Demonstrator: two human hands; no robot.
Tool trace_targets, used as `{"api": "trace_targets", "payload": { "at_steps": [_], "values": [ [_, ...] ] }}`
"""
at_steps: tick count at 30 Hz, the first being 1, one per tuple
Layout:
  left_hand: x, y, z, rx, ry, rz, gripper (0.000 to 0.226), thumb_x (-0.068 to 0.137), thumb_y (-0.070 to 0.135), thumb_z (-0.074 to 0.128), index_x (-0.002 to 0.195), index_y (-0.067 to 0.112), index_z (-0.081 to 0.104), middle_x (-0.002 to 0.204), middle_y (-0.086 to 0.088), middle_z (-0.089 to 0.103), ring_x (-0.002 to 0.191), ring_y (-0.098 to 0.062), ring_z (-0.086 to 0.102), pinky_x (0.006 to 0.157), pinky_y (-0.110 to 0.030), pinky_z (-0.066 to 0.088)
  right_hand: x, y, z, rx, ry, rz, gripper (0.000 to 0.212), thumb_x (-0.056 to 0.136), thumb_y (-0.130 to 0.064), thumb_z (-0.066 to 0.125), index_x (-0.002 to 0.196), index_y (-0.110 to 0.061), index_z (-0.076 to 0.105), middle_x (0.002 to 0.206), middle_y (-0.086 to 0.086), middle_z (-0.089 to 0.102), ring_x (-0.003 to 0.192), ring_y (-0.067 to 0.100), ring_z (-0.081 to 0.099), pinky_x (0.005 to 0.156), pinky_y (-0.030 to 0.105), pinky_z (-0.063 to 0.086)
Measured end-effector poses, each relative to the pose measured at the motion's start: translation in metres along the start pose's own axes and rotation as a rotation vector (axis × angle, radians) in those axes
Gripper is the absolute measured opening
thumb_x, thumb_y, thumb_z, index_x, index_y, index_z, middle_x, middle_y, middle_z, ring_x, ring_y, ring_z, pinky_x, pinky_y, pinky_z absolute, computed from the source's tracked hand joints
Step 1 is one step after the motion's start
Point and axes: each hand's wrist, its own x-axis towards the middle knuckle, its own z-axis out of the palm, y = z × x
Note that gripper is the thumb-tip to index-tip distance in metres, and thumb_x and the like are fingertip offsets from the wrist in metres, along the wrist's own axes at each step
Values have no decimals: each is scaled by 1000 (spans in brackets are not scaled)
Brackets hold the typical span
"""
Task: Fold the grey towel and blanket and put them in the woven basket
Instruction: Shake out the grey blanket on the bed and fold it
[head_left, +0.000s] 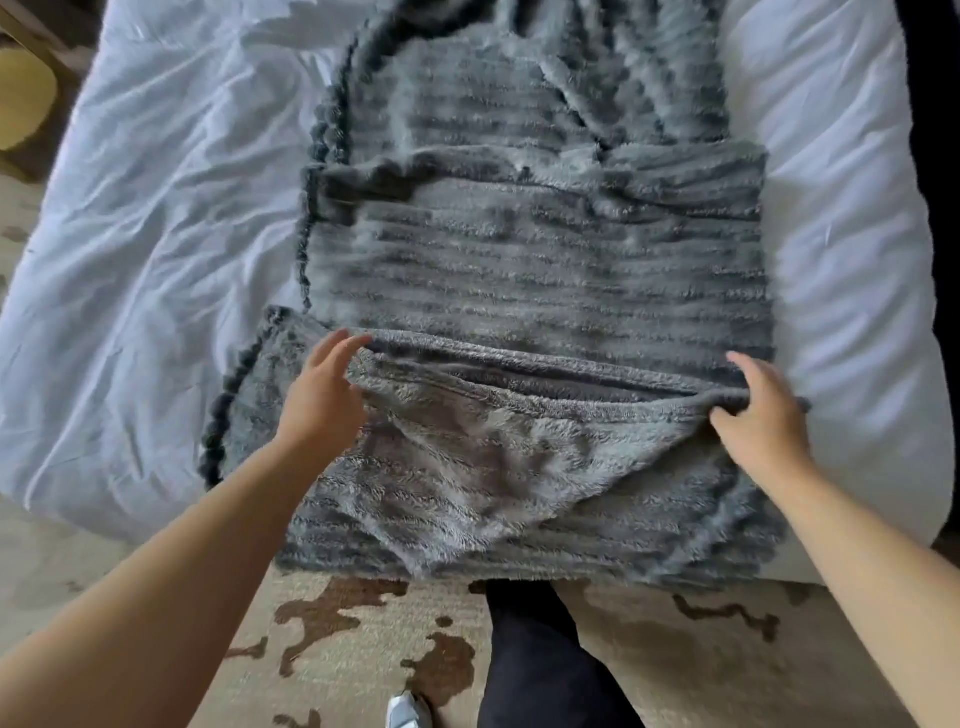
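Blanket (519, 260) part-folded along bed (130, 260), near end hanging off bed's edge. Right hand (763, 415) pinches fold edge; left hand (322, 395) open-fingered beside it. Folding unfinished; towel, basket unseen.

left grip (322, 397): extended, splayed | right grip (762, 415): curled, pinching

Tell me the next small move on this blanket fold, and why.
Probably close the left hand on the near flap's edge. The right hand pinches that edge of the grey blanket, while the left fingers look straight and only touch it. With both ends held, the flap could likely be carried evenly across the blanket on the white bed.
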Motion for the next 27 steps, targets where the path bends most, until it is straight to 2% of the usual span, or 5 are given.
{"api": "trace_targets", "payload": {
  "at_steps": [4, 8, 18, 24, 27],
  "values": [
    [32, 19, 4, 325, -257, 170, 41, 90, 19, 60, 130, 26, 55, 126, -5, 60, 98, -23, 60, 84, -36, 52, 21, -6, -1, -111, -115, 4, 16, 88, -19, 63, 103, -15, 66, 99, 14, 67, 94, 34, 60, 72, 33, 43],
    [54, 22, -2, 101, 168, 22, 24, 87, 6, 60, 107, 15, 67, 109, -13, 63, 80, -23, 52, 73, -31, 44, 32, 6, -1, 4, 92, 157, 28, 92, -22, 61, 116, -7, 62, 108, 21, 65, 83, 33, 56, 72, 32, 44],
    [-15, 3, 25, -335, 344, -146, 37, 90, 8, 51, 121, 26, 57, 125, 5, 49, 103, -7, 54, 88, -17, 46, -58, 21, 25, 247, 347, 214, 34, 89, 0, 42, 115, -13, 60, 123, 16, 52, 104, 34, 55, 89, 42, 45],
    [-120, -65, 75, -742, 318, -581, 26, 89, 8, 45, 108, 17, 61, 92, -5, 63, 71, -17, 57, 60, -30, 49, -168, 47, 90, 713, 149, 645, 22, 90, 3, 44, 98, -5, 64, 90, 14, 64, 70, 24, 61, 68, 34, 51],
    [-162, -93, 106, -1205, 64, -933, 36, 96, 11, 48, 131, 7, 51, 121, -15, 60, 107, -25, 62, 87, -31, 51, -217, 50, 125, 864, -133, 820, 18, 93, 3, 48, 100, -5, 63, 79, 10, 63, 65, 20, 60, 59, 27, 48]
  ]
}}
